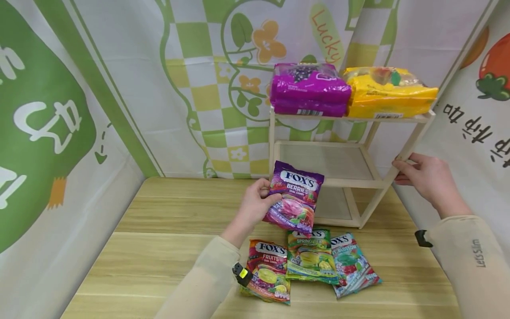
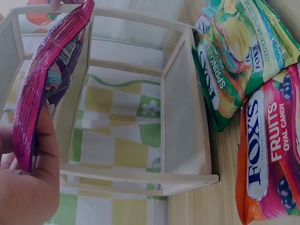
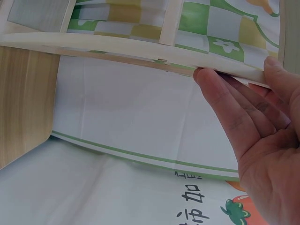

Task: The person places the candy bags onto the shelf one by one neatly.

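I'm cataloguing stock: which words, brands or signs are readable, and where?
"FOX'S BERRIES OVAL CANDY": purple candy bag
"FOX'S SPRING TEA": green candy bag
"FOX'S FRUITS OVAL CANDY": red candy bag
"OX'S", "T-BLOSSOM": turquoise candy bag, partly covered
"Lucky": checkered backdrop
"LetsSim": right sleeve
Too small or blurred: other bag print, purple pack, yellow pack
Cropped lettering: left wall, right wall

left hand [image 1: 254, 203] pinching, right hand [image 1: 429, 178] gripping

Seems a small staged booth; the wider building I can't tell. Creased white backdrop printed with green-and-yellow checks [image 1: 211, 88] behind, creased white sheets printed with lettering [image 1: 99, 186] at both sides. Pale wood-grain tabletop [image 1: 175, 208] between. Shop-like touch: three-tier pale wooden rack [image 1: 326, 159], glossy purple packet [image 1: 311, 91] and glossy yellow packet [image 1: 392, 97] on top.
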Available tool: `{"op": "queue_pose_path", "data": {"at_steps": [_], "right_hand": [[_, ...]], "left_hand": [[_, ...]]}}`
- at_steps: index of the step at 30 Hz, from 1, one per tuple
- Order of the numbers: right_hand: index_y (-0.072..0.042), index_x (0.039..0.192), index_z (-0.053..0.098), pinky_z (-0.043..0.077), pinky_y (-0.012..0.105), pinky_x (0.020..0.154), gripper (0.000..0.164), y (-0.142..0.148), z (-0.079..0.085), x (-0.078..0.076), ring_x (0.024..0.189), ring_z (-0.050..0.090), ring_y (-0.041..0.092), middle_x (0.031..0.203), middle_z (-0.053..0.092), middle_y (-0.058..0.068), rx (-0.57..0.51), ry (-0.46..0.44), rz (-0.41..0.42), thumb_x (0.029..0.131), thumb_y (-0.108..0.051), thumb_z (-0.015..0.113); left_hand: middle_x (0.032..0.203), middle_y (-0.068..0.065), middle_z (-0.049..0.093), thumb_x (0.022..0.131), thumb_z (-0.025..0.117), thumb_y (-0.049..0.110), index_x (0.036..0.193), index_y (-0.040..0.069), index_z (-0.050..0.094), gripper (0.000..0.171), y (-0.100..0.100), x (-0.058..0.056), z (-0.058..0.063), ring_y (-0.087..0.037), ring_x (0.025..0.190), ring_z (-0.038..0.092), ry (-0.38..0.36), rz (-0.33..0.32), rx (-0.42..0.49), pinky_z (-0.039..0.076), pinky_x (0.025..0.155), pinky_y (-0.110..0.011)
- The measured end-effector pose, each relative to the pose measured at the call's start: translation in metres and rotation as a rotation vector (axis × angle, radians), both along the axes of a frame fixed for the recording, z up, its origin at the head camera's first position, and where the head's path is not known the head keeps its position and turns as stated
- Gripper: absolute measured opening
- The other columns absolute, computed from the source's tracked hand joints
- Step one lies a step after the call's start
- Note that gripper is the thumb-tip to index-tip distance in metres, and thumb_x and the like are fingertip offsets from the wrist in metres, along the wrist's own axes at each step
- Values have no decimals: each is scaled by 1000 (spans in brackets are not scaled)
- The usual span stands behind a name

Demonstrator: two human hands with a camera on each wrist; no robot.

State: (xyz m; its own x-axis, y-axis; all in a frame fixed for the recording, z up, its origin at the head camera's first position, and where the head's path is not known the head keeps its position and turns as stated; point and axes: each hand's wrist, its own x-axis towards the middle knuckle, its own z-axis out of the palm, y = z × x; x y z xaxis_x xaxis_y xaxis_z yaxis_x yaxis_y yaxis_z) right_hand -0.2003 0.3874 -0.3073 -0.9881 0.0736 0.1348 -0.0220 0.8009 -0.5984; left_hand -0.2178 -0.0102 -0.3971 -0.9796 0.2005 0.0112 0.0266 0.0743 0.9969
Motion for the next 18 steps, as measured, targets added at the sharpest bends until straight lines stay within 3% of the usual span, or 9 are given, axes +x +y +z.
{"op": "queue_pose_path", "data": {"at_steps": [8,18], "right_hand": [[6,136,55,61,51,83,62,0,0,0,79,76,10,120,68,31,-1,-14,-7,107,-48,49],[7,137,55,62,48,80,62,1,-1,-1,78,75,9,120,68,31,-13,-16,-5,107,-48,49]], "left_hand": [[106,-21,75,95,72,7,110,1,58,21,6,2,1,-14,73,69,-31,43,37,62,66,-28],[106,-19,73,95,73,9,109,2,57,23,12,2,3,-15,79,69,-76,71,97,62,70,-28]]}}
